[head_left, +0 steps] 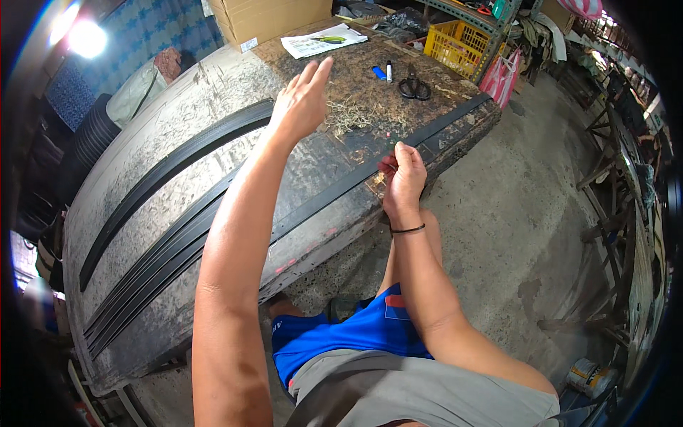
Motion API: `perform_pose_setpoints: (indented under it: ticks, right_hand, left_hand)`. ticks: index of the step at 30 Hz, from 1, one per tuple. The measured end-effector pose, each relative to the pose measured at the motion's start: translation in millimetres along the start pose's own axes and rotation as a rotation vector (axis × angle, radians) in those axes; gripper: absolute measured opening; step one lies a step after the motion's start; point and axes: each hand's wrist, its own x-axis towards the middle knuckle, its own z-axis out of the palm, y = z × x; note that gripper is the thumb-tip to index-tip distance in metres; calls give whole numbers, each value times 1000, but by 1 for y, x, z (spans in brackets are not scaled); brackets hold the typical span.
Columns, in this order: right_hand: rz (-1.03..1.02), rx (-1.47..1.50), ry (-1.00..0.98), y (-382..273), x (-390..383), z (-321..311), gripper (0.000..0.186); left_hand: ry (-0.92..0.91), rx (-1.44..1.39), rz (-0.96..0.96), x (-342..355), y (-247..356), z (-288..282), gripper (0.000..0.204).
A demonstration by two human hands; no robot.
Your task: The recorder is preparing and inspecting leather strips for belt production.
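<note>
My left hand is raised over the workbench, fingers stretched out and holding nothing. It is near the end of a curved bundle of black strips. Close to the bench's front edge, my right hand has its thumb and fingers pinched together; whatever is between them is too small to make out. Just beyond that hand, a flat black strip runs along the edge of the bench. More long black strips lie side by side at the left. A heap of thin tan scraps is scattered between my hands.
Black-handled scissors, a white marker and a blue object lie toward the back. Green-handled pliers rest on white paper beside a cardboard box. A yellow crate stands at the far right.
</note>
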Motion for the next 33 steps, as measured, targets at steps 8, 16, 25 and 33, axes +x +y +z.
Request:
perform_pose_setpoints:
  ticks: [8, 16, 25, 33]
  right_hand:
    - [-48, -26, -80, -7, 9, 4, 18]
    - [21, -39, -235, 10, -16, 24, 14]
    - [-40, -269, -504, 38, -57, 37, 12]
    - [-123, -651, -723, 73, -81, 43, 17]
  left_hand:
    - [-168, -134, -148, -89, -8, -72, 19]
    - [-440, 32, -408, -266, 10, -121, 30]
    - [-491, -95, -581, -270, 4, -130, 18]
    - [-275, 15, -475, -272, 15, -113, 28]
